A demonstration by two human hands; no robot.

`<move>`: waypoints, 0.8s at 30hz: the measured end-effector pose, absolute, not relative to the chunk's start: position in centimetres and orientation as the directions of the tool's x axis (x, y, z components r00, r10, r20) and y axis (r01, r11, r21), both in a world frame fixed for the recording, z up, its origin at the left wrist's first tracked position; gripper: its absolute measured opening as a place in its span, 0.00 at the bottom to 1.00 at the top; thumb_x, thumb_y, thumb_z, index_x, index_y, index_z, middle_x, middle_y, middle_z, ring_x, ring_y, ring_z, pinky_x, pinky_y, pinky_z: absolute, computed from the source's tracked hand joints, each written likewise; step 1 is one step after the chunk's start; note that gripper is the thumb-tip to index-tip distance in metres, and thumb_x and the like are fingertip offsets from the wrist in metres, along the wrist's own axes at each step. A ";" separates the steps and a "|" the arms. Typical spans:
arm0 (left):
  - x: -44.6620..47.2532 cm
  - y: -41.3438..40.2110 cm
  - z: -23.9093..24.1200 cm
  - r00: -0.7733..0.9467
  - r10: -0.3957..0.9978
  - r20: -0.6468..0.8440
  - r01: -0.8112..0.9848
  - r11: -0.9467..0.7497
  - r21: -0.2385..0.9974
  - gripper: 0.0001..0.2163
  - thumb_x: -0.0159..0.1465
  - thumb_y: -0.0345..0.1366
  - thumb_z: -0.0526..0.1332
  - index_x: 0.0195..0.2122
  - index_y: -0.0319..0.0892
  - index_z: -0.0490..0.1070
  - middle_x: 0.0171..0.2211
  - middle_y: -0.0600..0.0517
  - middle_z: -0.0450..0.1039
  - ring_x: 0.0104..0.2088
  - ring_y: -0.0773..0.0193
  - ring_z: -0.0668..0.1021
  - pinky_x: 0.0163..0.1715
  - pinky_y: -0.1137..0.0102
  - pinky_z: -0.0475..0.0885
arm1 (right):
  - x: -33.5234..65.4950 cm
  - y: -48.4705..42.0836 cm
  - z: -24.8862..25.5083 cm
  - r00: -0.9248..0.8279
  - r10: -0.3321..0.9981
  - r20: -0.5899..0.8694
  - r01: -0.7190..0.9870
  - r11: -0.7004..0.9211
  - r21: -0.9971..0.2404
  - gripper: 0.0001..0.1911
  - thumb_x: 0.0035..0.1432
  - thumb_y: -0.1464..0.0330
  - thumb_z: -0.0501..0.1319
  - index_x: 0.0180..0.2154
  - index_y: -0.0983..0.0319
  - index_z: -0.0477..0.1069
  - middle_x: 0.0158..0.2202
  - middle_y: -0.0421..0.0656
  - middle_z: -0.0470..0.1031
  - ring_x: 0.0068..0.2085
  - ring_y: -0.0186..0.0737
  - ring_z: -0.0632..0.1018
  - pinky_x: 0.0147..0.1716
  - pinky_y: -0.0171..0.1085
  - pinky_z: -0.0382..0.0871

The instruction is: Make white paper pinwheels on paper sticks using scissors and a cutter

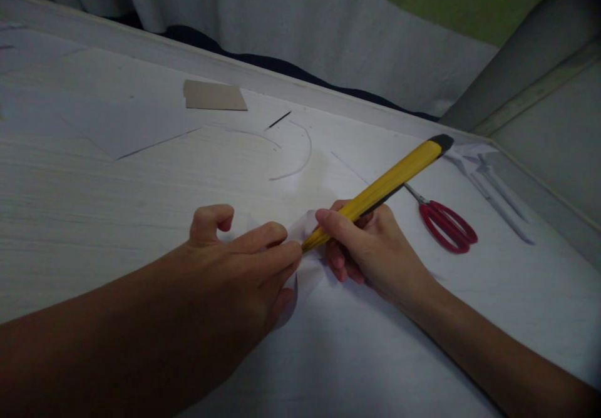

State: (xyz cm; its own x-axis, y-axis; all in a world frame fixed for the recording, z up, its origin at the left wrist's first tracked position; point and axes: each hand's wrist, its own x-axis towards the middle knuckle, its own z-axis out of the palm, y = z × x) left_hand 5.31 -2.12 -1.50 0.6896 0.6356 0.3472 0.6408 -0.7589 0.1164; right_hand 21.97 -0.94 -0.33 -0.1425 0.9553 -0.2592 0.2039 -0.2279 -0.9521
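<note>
My right hand (370, 243) is closed like a pen grip around a yellow utility knife (385, 183) with a black end cap; its tip points down-left onto a small piece of white paper (305, 227). My left hand (244, 261) lies over that paper, with the fingers pressed together on it right beside the knife tip and the index finger curled up. The paper rests on a large white sheet (375, 355) on the table. The blade itself is hidden between my fingers.
Red-handled scissors (446, 224) lie just right of my right hand. A brown cardboard piece (213, 96) sits near the far edge. Thin curved paper strips (300, 155) and a larger white sheet (117, 124) lie on the pale wooden table (70, 205). Grey cloth hangs behind.
</note>
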 end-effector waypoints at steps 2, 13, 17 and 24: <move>5.3 -2.1 -1.4 0.692 0.630 0.353 0.638 -0.762 0.109 0.11 0.57 0.30 0.46 0.30 0.45 0.67 0.27 0.54 0.68 0.31 0.64 0.67 0.41 0.57 0.51 | 22.0 -0.9 -0.4 -0.143 0.956 -0.257 0.207 -0.225 -0.952 0.19 0.48 0.60 0.55 0.13 0.65 0.61 0.07 0.35 0.60 0.08 0.23 0.58 0.04 0.24 0.48; 5.3 -2.1 -1.6 0.690 0.636 0.346 0.648 -0.755 0.097 0.10 0.56 0.30 0.46 0.30 0.45 0.66 0.27 0.54 0.68 0.31 0.63 0.67 0.40 0.58 0.52 | 22.0 -0.9 -0.4 -0.142 0.958 -0.248 0.211 -0.216 -0.953 0.19 0.49 0.60 0.54 0.15 0.65 0.61 0.07 0.35 0.61 0.07 0.23 0.58 0.04 0.24 0.48; 5.4 -2.2 -1.4 0.701 0.630 0.335 0.644 -0.760 0.082 0.09 0.57 0.30 0.46 0.31 0.44 0.65 0.28 0.53 0.68 0.31 0.64 0.67 0.40 0.57 0.52 | 22.0 -0.9 -0.4 -0.137 0.959 -0.247 0.210 -0.215 -0.954 0.18 0.49 0.60 0.54 0.15 0.65 0.61 0.08 0.35 0.61 0.07 0.23 0.58 0.04 0.24 0.48; 5.3 -2.3 -1.3 0.687 0.642 0.342 0.645 -0.755 0.121 0.10 0.57 0.30 0.47 0.32 0.45 0.67 0.28 0.54 0.67 0.31 0.64 0.67 0.41 0.60 0.54 | 22.5 -0.9 -0.5 -0.067 0.969 -0.237 0.061 -0.233 -0.971 0.19 0.48 0.57 0.54 0.14 0.64 0.58 0.07 0.33 0.56 0.07 0.23 0.55 0.04 0.25 0.44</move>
